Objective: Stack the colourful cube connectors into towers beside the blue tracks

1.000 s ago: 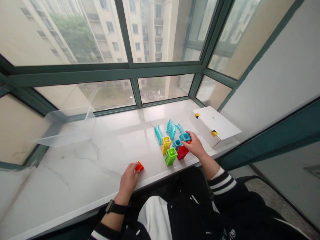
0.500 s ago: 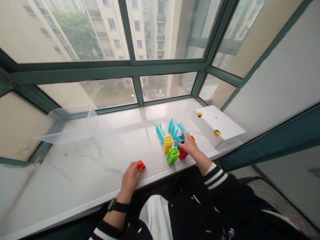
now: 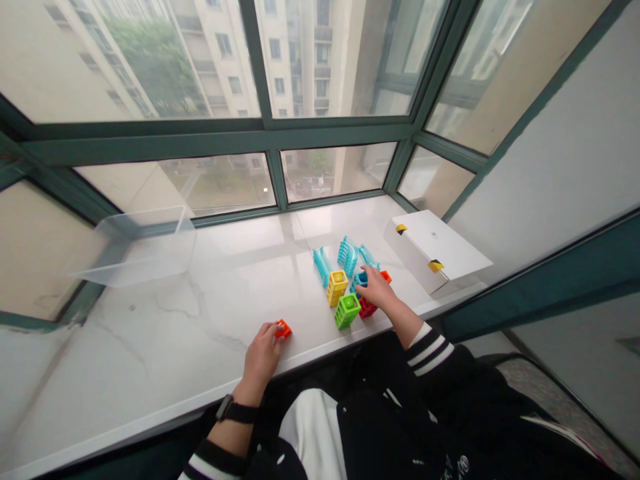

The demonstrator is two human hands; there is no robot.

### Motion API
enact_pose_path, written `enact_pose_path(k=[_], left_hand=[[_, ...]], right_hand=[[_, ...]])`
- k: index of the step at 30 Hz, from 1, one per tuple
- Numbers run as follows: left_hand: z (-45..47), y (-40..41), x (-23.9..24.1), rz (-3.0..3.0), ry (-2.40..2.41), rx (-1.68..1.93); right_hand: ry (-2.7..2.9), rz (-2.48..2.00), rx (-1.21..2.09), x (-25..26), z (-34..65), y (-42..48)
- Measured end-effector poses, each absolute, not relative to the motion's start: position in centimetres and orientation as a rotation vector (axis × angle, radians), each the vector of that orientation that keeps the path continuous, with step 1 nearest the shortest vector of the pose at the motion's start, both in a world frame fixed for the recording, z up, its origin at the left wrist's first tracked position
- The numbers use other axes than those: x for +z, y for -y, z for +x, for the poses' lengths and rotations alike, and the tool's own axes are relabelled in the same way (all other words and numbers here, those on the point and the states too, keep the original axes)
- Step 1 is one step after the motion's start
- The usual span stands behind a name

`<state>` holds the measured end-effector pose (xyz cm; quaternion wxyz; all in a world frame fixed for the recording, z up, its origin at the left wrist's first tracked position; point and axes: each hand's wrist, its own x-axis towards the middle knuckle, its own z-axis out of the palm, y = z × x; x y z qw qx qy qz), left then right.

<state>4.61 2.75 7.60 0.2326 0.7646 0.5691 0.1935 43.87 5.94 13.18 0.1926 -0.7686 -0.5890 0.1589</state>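
My left hand (image 3: 261,357) rests on the white marble sill (image 3: 210,313) near its front edge, fingers closed on a small orange block (image 3: 284,328). My right hand (image 3: 379,292) reaches into a cluster of toy pieces, its fingers closed on a teal block (image 3: 359,280). A red block (image 3: 367,307) lies partly under that hand. In front of it stand a green block (image 3: 347,310) and a yellow block (image 3: 337,287). Curved teal track pieces (image 3: 347,255) stand behind them, and a small orange piece (image 3: 385,275) peeks out to the right.
A white box (image 3: 436,251) with yellow tabs lies on the sill's right end. A clear plastic bin (image 3: 136,248) sits at the back left by the window. The green window frame (image 3: 270,143) runs along the back.
My right hand has shifted left and down over the teal block beside the red one. The left hand stays on the orange block. The view has shifted slightly.
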Motion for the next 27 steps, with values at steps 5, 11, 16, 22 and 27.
enact_pose_path(k=[5, 11, 16, 22, 27], left_hand=[[4.5, -2.8, 7.5, 2.1, -1.551, 0.533], [4.6, -2.7, 7.6, 2.109, -1.564, 0.525], [4.7, -2.8, 7.5, 2.113, -1.563, 0.525], [4.7, -2.7, 7.7, 2.098, -1.557, 0.534], [4.8, -2.7, 7.6, 2.088, -1.543, 0.563]], right_hand=[[1.676, -2.167, 0.439, 13.6, 43.9, -6.2], [1.764, -2.196, 0.44, 14.0, 44.0, -6.5], [1.795, -2.217, 0.439, 14.3, 44.1, -6.7], [1.85, -2.22, 0.43, 14.5, 43.9, -6.7], [1.85, -2.228, 0.427, 14.4, 43.9, -6.8]])
